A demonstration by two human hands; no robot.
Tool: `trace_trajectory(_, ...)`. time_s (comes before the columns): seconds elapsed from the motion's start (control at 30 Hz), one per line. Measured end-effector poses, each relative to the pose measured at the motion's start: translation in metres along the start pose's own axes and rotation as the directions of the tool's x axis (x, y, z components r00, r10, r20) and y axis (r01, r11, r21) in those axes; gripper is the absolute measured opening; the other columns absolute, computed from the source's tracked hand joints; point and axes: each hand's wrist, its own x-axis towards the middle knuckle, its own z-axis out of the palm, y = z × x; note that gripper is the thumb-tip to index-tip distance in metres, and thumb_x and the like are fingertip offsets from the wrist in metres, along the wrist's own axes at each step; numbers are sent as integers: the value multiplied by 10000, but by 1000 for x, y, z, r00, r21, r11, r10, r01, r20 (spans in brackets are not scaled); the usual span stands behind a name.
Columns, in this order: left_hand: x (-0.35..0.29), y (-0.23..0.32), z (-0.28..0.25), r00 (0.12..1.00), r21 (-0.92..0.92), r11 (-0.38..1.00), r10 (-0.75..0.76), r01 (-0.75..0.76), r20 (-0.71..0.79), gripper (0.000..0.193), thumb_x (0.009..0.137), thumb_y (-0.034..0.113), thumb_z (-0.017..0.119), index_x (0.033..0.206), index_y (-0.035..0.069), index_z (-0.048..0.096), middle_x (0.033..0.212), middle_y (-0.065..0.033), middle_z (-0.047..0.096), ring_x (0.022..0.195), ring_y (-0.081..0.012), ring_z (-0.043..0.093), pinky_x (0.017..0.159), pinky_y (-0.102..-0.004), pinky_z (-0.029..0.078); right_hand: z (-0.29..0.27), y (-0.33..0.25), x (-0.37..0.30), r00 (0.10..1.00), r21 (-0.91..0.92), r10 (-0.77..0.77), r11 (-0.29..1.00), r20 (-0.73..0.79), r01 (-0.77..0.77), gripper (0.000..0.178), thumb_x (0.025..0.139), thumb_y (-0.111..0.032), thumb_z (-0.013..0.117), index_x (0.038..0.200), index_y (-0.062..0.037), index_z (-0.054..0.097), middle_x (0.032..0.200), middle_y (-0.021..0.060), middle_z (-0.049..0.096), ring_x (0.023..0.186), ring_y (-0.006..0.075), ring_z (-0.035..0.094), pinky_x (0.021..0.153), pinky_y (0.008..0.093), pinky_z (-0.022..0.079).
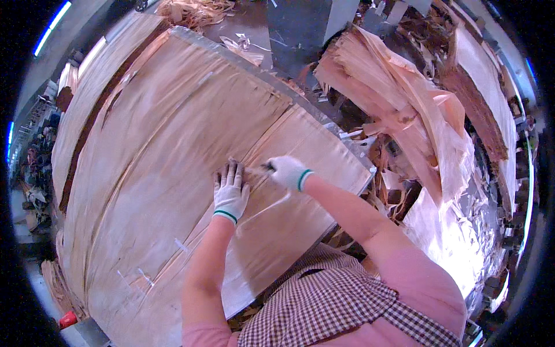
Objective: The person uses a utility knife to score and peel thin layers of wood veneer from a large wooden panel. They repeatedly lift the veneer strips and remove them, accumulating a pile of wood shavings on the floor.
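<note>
Taking the middle of the view as the clock's centre, your work, a broad pale wood veneer sheet [173, 144], lies flat before you, filling the field from about 7 to 12 o'clock and reaching beneath both gloves. Your left hand [230, 189], just off centre toward 9 o'clock, is laid palm down on the sheet, fingers extended and slightly parted, gripping nothing. Your right hand [287, 172], almost at the centre, is curled with its fingertips toward 9 o'clock; blur covers them, and I cannot tell whether they pinch anything. A pale streak [252, 172] between the hands may be a strip or loose fibre; this is not determinable. Completed, as far as shown: short white strips [181, 245] lie on the surface toward 8 o'clock, and a thin white strip [207, 79] toward 11 o'clock; I judge these spots as attended to. Outstanding, in my judgement: the long split line [269, 134] running from near 12 o'clock down to your hands, where attention now sits, and the ragged tear [110, 110] toward 10 o'clock, which shows no visible strip. Progress is assessed as partial. Crumpled veneer [399, 98] lies apart at 2 o'clock, off the sheet.
</note>
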Motion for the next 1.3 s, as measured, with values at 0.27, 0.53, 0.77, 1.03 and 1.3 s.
trace_trajectory(0.27, 88, 54, -8, 981, -96, 980, -180, 173, -71, 760, 827, 384, 607, 1449, 100, 275, 1517, -101, 258, 1404, -300, 218, 1141, -519, 72, -134, 50, 13, 940, 637, 335, 712, 58, -294, 205, 892, -216, 596, 961, -25, 619, 733, 51, 645, 610, 105, 574, 552, 263, 457)
trace_trajectory(0.53, 178, 92, 18, 960, -250, 965, -142, 80, -241, 855, 801, 310, 655, 1475, 97, 174, 1547, -87, 168, 1429, -292, 133, 1143, -525, 56, -99, 87, 93, 919, 422, 389, 824, 63, -377, 301, 840, -284, 651, 769, 9, 667, 649, 89, 621, 537, 164, 559, 508, 300, 418)
trace_trajectory(0.77, 181, 76, 41, 969, -146, 983, 71, -108, -236, 467, 881, 209, 540, 1341, 179, 464, 1421, -26, 437, 1333, -277, 366, 1120, -460, 237, -104, 74, 42, 948, 602, 314, 767, -50, -222, 233, 809, -208, 671, 885, 11, 648, 687, 35, 632, 563, 107, 551, 501, 253, 412)
trace_trajectory(1.03, 170, 85, -7, 999, -26, 999, -34, 34, -9, 218, 798, 190, 566, 923, 54, 681, 963, -163, 671, 883, -322, 653, 757, -454, 523, -98, 41, 17, 916, 539, 317, 741, 246, -401, 356, 786, -232, 677, 1065, -13, 639, 951, 49, 638, 870, 163, 589, 782, 301, 474)
trace_trajectory(1.3, 178, 112, 55, 999, -240, 970, -33, 36, 15, 712, 868, 448, 515, 1411, 22, 338, 1509, -177, 252, 1409, -358, 185, 1133, -537, 90, -165, 121, 8, 910, -247, 221, 915, -350, -318, 208, 843, -34, 544, 1036, 30, 583, 900, 149, 657, 819, 247, 631, 783, 331, 483)
